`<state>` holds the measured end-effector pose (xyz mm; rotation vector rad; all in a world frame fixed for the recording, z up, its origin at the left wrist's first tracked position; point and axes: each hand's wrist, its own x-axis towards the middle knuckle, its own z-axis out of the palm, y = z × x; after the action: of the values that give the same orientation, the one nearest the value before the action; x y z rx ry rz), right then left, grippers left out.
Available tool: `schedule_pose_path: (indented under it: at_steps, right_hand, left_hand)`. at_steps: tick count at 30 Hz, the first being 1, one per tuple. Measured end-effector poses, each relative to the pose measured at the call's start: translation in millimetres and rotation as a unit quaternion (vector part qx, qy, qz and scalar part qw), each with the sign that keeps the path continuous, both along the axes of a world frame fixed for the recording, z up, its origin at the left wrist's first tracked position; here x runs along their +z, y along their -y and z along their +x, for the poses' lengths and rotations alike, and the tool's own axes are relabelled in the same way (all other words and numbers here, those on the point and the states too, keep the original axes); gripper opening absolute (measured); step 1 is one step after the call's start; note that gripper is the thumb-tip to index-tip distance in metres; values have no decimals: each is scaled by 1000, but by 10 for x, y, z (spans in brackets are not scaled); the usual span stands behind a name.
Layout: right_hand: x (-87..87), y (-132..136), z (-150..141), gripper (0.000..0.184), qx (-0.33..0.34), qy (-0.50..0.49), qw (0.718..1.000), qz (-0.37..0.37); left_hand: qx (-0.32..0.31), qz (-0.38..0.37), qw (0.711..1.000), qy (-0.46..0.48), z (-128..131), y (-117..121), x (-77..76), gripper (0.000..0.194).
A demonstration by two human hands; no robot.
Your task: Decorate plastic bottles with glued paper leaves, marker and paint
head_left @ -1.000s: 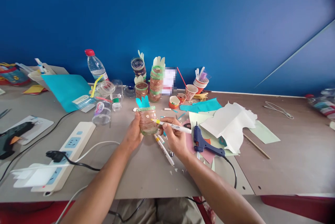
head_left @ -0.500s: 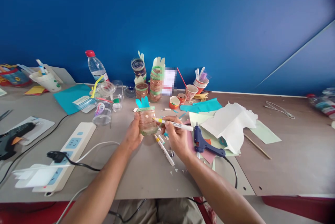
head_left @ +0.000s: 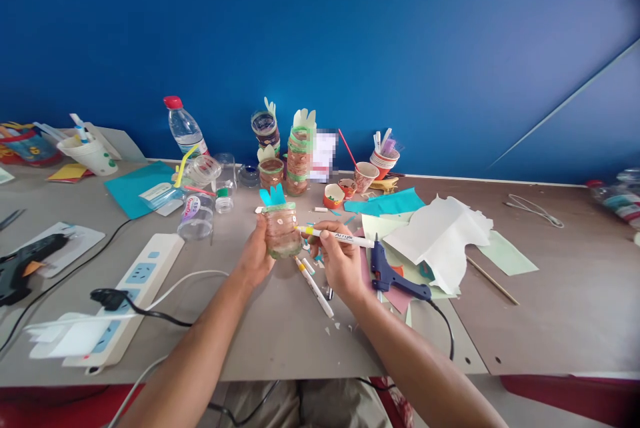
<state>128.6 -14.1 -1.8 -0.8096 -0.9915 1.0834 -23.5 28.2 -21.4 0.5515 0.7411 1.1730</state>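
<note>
My left hand [head_left: 257, 255] is wrapped round the left side of a cut plastic bottle cup [head_left: 284, 235], painted brown with a green rim. Blue paper petals [head_left: 273, 196] stand up from its rim, and small pale flower shapes dot its side. In my right hand [head_left: 342, 265] is a white acrylic paint marker [head_left: 345, 237] with a yellow end, pinched between thumb and fingers. The marker's tip points at the cup's right side; whether it touches cannot be made out. Below on the table lies a second marker [head_left: 316, 289], uncapped end unclear, among paper scraps.
A dark blue glue gun [head_left: 395, 276] rests on coloured paper at right, beside crumpled white paper [head_left: 440, 235]. A white power strip [head_left: 133, 295] with cables lies left. Behind stand a taller painted bottle [head_left: 299, 165], paper cups [head_left: 367, 177] and a water bottle [head_left: 185, 125].
The marker and my right hand have shifted slightly to the right and the marker lies a little flatter. My left hand and the cup stay almost still.
</note>
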Motion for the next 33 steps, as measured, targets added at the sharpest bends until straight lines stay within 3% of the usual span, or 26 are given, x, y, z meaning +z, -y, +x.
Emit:
schedule_pose_path:
  at_steps: [10,33]
  right_hand:
    - [1,55,-6,23,-16,62,998,25]
    - [44,86,13,17,-18,107,994,32]
  left_hand:
    - [10,-5,1000,-16,10,-6,-62,58]
    - [10,4,1000,-20,20,8,-51,57]
